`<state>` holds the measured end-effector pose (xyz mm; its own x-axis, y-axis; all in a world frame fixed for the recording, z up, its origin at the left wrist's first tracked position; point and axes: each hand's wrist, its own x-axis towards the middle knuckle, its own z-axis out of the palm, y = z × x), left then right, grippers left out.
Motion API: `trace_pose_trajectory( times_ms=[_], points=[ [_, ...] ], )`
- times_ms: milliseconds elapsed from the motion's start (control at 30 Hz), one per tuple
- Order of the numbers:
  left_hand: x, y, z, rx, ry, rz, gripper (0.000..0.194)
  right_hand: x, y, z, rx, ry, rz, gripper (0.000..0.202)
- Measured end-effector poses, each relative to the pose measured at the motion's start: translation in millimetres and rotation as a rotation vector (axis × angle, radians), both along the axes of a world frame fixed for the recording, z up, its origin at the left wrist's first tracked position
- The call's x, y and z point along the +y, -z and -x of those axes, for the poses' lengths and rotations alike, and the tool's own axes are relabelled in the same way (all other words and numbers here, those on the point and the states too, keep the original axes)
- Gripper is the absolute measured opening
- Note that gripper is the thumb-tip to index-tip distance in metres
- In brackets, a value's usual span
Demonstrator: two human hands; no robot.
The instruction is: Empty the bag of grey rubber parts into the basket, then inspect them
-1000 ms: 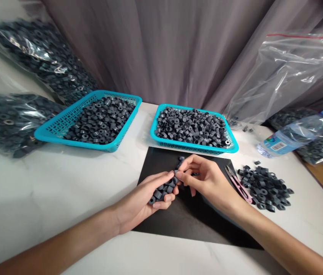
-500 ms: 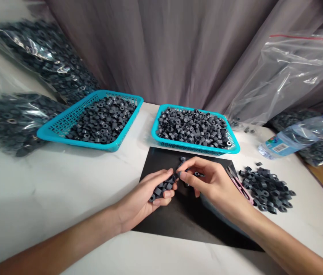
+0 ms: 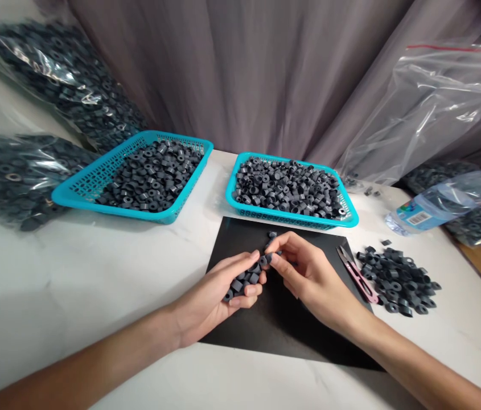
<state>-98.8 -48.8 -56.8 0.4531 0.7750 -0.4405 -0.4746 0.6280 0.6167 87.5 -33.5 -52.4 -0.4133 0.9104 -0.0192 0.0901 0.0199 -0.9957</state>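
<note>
Cupped around several small dark grey rings point(image 3: 244, 280) is my left hand point(image 3: 218, 290), its thumb lying along the top of them. My right hand point(image 3: 304, 265) pinches one dark ring point(image 3: 269, 258) between thumb and forefinger, right at the fingertips of my left hand. Both hands are above a black mat point(image 3: 266, 330). A few more rings point(image 3: 272, 234) lie on the mat behind my right fingers, partly hidden. Pink-handled snips point(image 3: 362, 280) rest at the mat's right edge, beside a loose pile of rings point(image 3: 398, 279).
Two blue baskets of rings, a left one point(image 3: 112, 212) and a right one point(image 3: 291, 220), stand behind the mat. Clear bags of rings point(image 3: 61, 80) are at the left. A water bottle point(image 3: 445, 199) lies at the right before a clear zip bag point(image 3: 432, 108).
My right hand has shifted slightly and turned, uncovering more of the snips. The ring at its fingertips shows more clearly. My left hand keeps its hold on the rings.
</note>
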Motion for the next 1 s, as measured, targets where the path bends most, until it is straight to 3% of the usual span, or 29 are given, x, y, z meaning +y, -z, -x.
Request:
trace_pose_trajectory(
  times_ms=[267, 467, 767, 1000],
  points=[
    [0.0, -4.3, -1.0, -0.011, 0.024, -0.004, 0.017, 4.6, 0.6, -0.3, 0.093, -0.072, 0.126, 0.033],
    [-0.4, -5.0, -0.6, -0.016, 0.025, 0.006, 0.017, 5.5, -1.6, -1.0, 0.100, -0.077, 0.132, 0.031],
    [0.1, -3.3, 2.1, -0.018, -0.005, -0.037, 0.015, 6.6, -3.4, -2.0, 0.063, -0.046, 0.061, 0.030],
    [0.0, -8.5, 2.4, 0.001, -0.009, -0.037, 0.015, 4.4, -17.4, -11.3, -0.028, 0.052, -0.039, 0.024]
  ],
)
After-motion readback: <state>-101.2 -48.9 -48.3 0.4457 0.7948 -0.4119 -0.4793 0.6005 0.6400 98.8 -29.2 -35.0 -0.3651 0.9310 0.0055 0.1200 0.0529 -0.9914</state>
